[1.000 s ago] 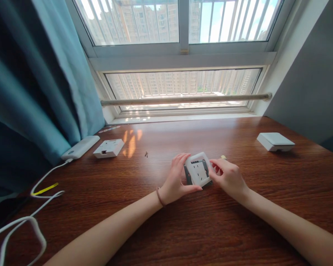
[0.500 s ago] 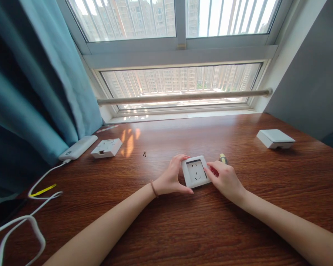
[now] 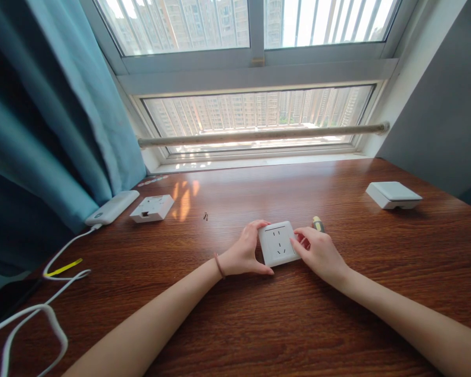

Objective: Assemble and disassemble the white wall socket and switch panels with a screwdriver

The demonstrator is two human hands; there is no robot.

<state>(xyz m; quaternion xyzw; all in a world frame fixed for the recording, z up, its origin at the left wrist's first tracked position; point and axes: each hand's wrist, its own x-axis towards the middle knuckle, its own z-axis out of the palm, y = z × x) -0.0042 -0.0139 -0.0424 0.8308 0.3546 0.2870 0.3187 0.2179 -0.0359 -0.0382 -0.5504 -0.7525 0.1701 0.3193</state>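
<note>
A white wall socket with a square faceplate lies on the wooden table, slot side up and slightly turned. My left hand grips it from the left, thumb along the near edge and fingers at the far left corner. At the right edge, my right hand has its bent fingertips pressed against the faceplate. A thin dark line shows along the top of the socket's insert. Just beyond the right hand, a yellow and black handle, probably a screwdriver's, pokes out; the rest of it is hidden.
Small dark screws lie left of centre. A white mounting box and a white power bank with a cable and yellow tie are at the left. Another white boxed unit stands far right, beneath the window.
The wide dark gaps around the socket's insert have narrowed to thin lines, and the insert now looks nearly flush with its frame. Both hands stay in place; the view shifts slightly.
</note>
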